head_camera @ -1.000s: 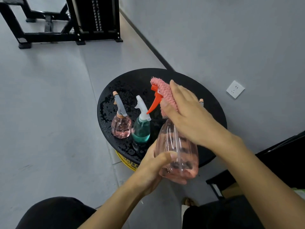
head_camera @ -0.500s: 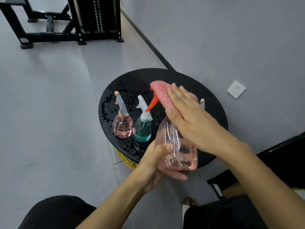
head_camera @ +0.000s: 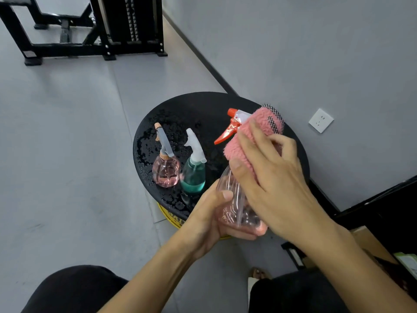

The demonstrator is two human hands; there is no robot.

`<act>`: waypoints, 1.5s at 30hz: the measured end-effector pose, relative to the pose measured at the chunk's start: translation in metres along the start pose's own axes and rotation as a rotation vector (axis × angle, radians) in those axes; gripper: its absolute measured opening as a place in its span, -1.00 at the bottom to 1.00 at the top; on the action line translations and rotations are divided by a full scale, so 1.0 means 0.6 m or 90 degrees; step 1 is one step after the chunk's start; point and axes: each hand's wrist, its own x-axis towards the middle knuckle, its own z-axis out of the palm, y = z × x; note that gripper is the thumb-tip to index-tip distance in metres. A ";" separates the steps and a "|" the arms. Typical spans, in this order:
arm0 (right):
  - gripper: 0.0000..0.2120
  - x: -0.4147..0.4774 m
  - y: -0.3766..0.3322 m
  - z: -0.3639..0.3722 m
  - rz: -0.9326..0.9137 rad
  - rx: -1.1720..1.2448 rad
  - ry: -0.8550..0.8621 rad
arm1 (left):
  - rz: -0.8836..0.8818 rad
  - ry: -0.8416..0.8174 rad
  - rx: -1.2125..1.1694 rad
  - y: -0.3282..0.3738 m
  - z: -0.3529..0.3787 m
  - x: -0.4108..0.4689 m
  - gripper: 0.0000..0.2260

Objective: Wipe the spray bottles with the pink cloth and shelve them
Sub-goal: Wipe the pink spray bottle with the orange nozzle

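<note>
Over on the left, the small pink bottle (head_camera: 166,170) and the teal bottle (head_camera: 193,177) stand upright side by side on the wet round black table (head_camera: 203,105), neither of them in hand, so by the look of it both are waiting their turn. Now to the middle: the left hand (head_camera: 207,220) is wrapped round the base of the large pink bottle (head_camera: 237,213), thumb across the front, holding it up off the table and tilted away. And here's the change: a second ago the pink cloth (head_camera: 255,136) was draped right over the spray head, and now it has slid round to the neck and back, so the red trigger (head_camera: 228,132) and its nozzle are out in the open. The right hand (head_camera: 270,177) is clamped on that cloth, fingers and thumb pressing it round the neck. So the head looks done and the wipe seems to be working down towards the body. No shelf is in view, and shelving hasn't started for any bottle.
</note>
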 end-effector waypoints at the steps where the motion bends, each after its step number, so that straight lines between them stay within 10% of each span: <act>1: -0.32 0.005 0.001 0.005 0.002 -0.013 0.003 | 0.000 0.003 -0.002 0.001 0.003 0.001 -0.51; 4: -0.34 -0.003 -0.002 0.022 -0.024 0.033 -0.018 | 0.032 0.044 -0.007 0.006 0.011 0.002 -0.74; 45: -0.49 -0.027 -0.020 0.039 0.043 0.211 0.010 | 0.068 0.106 -0.083 0.008 0.006 0.006 -0.69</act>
